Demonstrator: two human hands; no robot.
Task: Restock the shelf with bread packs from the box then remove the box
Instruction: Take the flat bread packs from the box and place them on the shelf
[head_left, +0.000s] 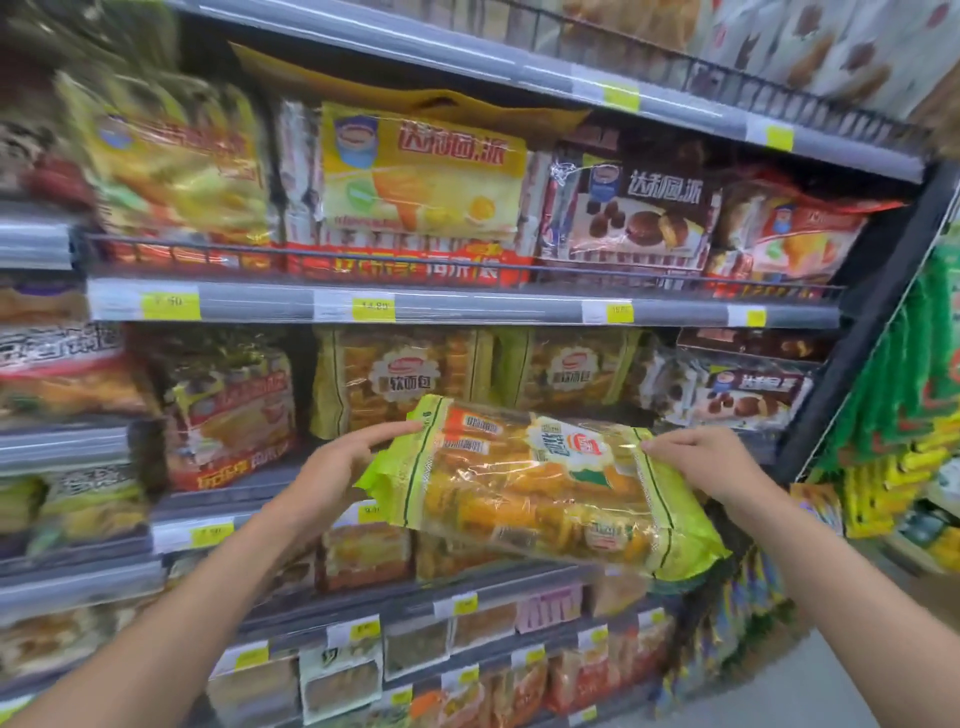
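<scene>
Plastic-wrapped bread pack (540, 488) pinched at both ends by left hand (332, 467) and right hand (696, 462), apt to slip free if jammed against shelved packs (395, 379).

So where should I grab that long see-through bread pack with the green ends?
By its two short green ends, one from each side. The long clear plastic bread pack is wide, soft-looking and lying tilted, so a middle hold might squash the bread. The left grip and right grip hold those ends now.
</scene>
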